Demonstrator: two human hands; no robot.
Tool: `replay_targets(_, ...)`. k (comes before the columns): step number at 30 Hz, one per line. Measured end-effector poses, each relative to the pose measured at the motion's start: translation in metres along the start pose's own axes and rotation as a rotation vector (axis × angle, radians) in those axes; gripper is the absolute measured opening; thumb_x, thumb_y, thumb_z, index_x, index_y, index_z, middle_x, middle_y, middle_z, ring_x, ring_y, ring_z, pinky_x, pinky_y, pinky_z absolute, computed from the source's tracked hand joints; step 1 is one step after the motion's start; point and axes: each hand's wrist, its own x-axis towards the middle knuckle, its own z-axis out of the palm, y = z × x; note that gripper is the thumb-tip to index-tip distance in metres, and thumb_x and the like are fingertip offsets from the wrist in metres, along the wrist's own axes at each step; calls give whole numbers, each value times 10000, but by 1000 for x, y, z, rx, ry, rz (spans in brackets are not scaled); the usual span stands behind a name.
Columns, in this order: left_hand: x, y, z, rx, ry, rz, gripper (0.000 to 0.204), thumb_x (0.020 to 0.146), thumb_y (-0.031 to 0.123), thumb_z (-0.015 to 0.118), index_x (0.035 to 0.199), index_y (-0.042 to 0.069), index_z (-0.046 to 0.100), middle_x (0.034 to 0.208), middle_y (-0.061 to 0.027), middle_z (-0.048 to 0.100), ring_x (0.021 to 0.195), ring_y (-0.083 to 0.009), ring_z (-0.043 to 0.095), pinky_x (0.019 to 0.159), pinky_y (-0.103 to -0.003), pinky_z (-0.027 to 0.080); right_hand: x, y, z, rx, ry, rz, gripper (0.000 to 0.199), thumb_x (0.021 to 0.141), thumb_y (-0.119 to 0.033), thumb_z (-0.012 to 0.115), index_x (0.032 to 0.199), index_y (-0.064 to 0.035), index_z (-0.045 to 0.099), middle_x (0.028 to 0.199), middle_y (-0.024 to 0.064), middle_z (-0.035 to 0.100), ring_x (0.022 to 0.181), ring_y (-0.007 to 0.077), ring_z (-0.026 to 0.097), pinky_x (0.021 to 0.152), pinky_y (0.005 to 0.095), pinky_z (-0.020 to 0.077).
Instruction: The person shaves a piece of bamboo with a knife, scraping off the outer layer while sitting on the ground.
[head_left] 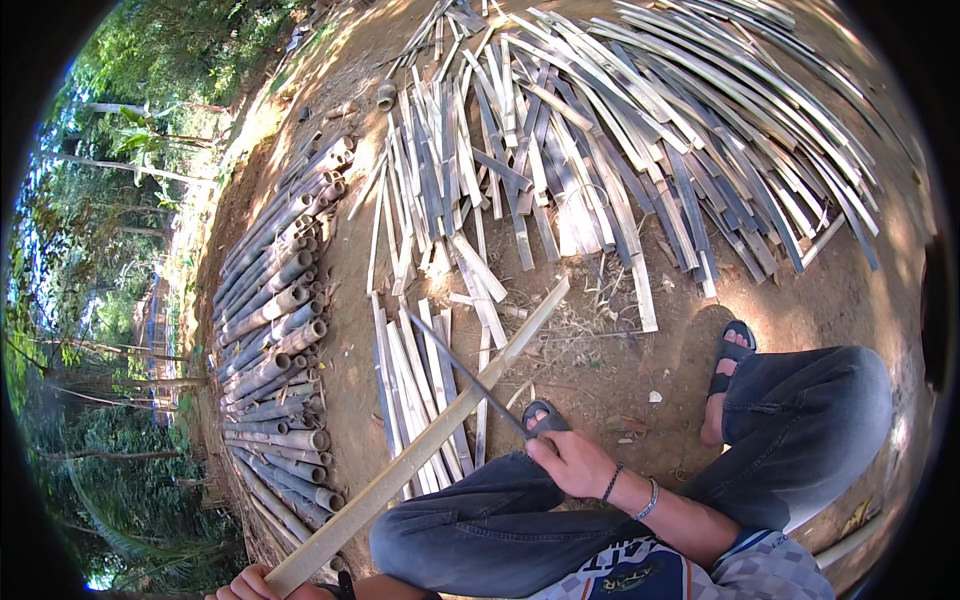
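My left hand, at the lower left edge, is closed around the near end of a long pale bamboo strip. The strip slants up and away to the right, passing over my bent left knee. My right hand grips a long knife, its handle hidden in my fist. The thin dark knife blade points up and left and crosses over the strip; whether its edge touches the strip I cannot tell. Just beyond, several split bamboo strips lie side by side on the ground.
A row of round bamboo poles lies stacked to the left. Large spreads of split bamboo strips cover the far ground. My sandaled feet rest on bare brown dirt, with shavings scattered ahead. Trees stand at the far left.
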Motion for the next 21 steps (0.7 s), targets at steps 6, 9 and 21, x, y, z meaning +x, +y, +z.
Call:
replay_targets(6, 4, -7, 2, -78, -44, 8, 604, 884, 660, 360, 678, 99, 447, 502, 0, 427, 384, -110, 387, 447, -257, 325, -2, -41, -16, -119, -175, -27, 543, 921, -483, 460, 875, 37, 609, 626, 239, 594, 665, 402, 621, 635, 469, 490)
replay_targets(9, 7, -13, 7, -176, -142, 8, 581, 888, 629, 406, 629, 110, 445, 456, 17, 425, 355, -90, 389, 398, -233, 330, 7, -15, -25, -75, -37, 94, 552, 920, -471, 471, 838, 58, 607, 580, 223, 577, 614, 396, 618, 588, 446, 490)
replay_targets(21, 8, -29, 19, -374, -260, 74, 505, 919, 484, 490, 565, 125, 459, 420, 48, 428, 323, -58, 400, 347, -202, 352, 6, 0, -30, 57, -7, 106, 527, 935, -444, 454, 768, 28, 621, 582, 220, 565, 597, 392, 595, 595, 431, 473)
